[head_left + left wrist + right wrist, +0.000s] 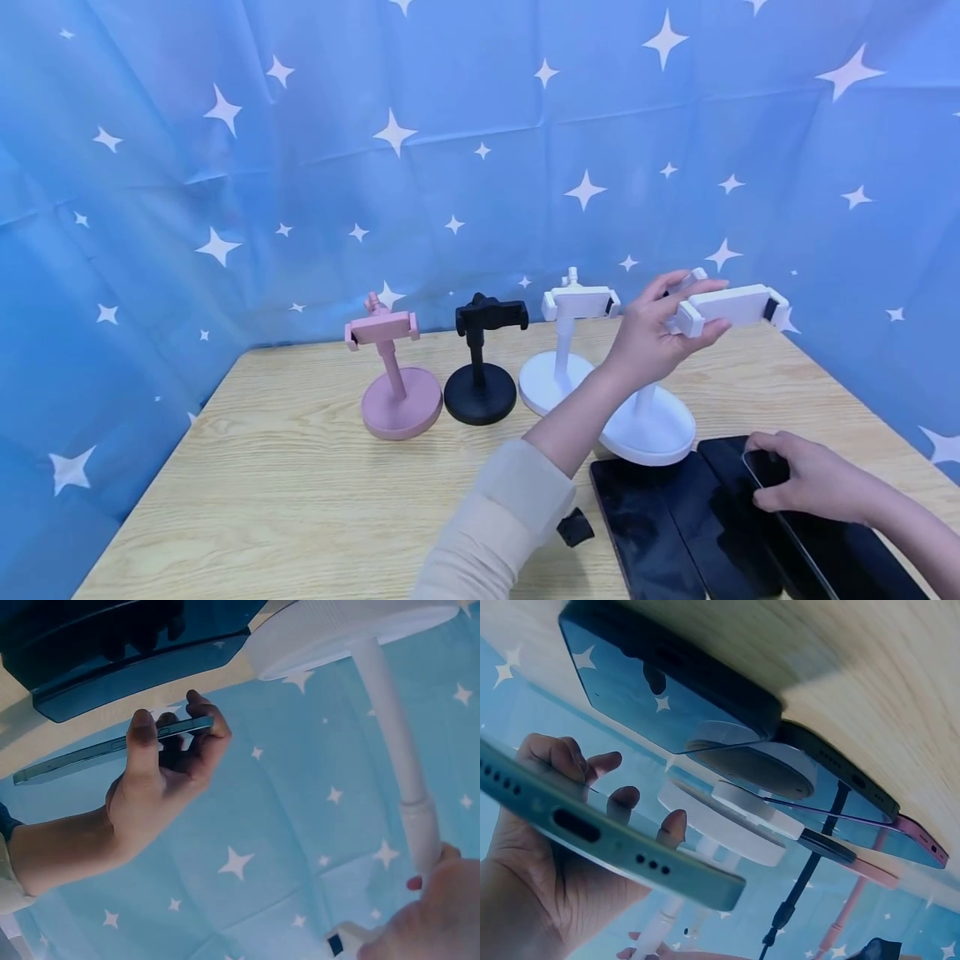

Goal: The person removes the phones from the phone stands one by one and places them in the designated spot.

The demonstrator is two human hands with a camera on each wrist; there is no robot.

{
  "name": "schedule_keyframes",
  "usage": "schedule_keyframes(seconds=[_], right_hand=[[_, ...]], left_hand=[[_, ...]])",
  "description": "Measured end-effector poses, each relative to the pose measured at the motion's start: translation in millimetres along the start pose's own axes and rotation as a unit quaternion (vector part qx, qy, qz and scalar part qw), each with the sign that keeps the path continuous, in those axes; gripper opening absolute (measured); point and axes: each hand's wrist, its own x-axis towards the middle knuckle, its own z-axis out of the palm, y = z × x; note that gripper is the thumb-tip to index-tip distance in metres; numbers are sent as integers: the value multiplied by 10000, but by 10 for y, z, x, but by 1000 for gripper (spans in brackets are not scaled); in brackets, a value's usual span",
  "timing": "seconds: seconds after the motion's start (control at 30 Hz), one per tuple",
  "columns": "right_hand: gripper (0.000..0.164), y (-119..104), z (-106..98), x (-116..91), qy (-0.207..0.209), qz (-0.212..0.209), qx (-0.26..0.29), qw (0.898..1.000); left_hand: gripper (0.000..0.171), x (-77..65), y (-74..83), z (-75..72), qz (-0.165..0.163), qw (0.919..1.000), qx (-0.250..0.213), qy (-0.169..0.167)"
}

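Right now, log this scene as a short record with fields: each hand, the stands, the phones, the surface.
left hand: grips the clamp of the nearest white stand
right hand: pinches the edge of a phone, lifting it off the table
stands: four in all; pink stand, black stand and a second white stand in a row behind the nearest one
phones: dark phones lying side by side, screens up, near the front edge
surface: wooden table
backdrop: blue star-print cloth
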Motion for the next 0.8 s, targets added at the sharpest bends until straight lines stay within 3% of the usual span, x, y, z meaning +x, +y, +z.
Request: schedule_keyframes(seconds=[0.3,0.53,0.8], right_hand=[[61,84,13,-32,-225,308,327,9987],[60,165,16,-41,-254,399,463,9978],[51,246,14,-59,-221,391,609,9971]], left_hand=[[37,57,-120,138,-229,9997,-99,0],[39,160,-175,232,-412,9977,276,-451],[40,236,-223,275,-443,9961,198,-734]])
